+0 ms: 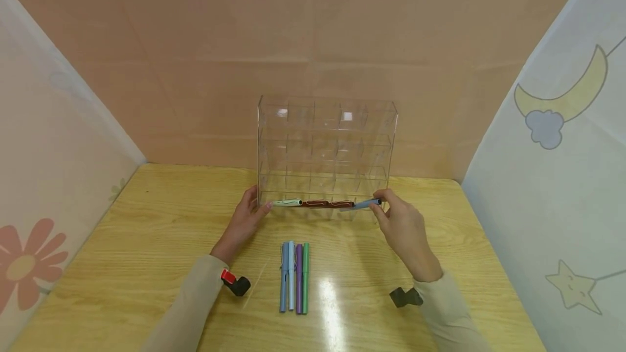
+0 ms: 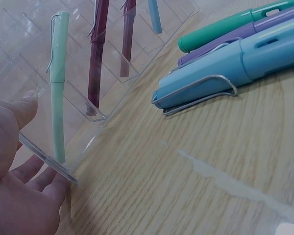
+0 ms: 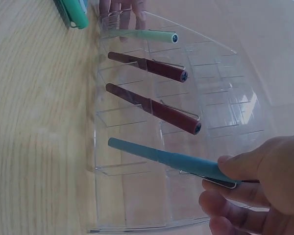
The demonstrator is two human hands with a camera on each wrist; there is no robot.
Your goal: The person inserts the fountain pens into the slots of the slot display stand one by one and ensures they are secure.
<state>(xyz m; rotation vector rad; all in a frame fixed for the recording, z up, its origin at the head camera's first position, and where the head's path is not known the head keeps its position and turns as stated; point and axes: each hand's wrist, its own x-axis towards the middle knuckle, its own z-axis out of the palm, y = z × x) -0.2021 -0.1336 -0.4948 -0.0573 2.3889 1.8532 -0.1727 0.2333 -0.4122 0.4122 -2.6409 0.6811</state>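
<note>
A: Where's the blue pen [image 3: 157,155], pls?

B: In the R hand [image 3: 279,186], at the btm row of the clear rack [image 1: 325,170]. Thumb + fingers pinch it at the cap end, by the clip; the rest of the pen extends out of the grip, toward the compartment. If its far end touches the btm, I can't tell.

A: And the L hand [image 1: 246,221]?

B: It grips the rack's lower L edge, thumb in front, fingers behind.

A: What is b/w the hands?

B: Same row, from L: the pale green pen [image 2: 59,83] near the L thumb, then two dark red pens [image 3: 174,117], then the blue one.

A: And closer to the person?

B: Four pens [image 1: 299,281], side by side on the wooden table [image 1: 171,265].
</note>
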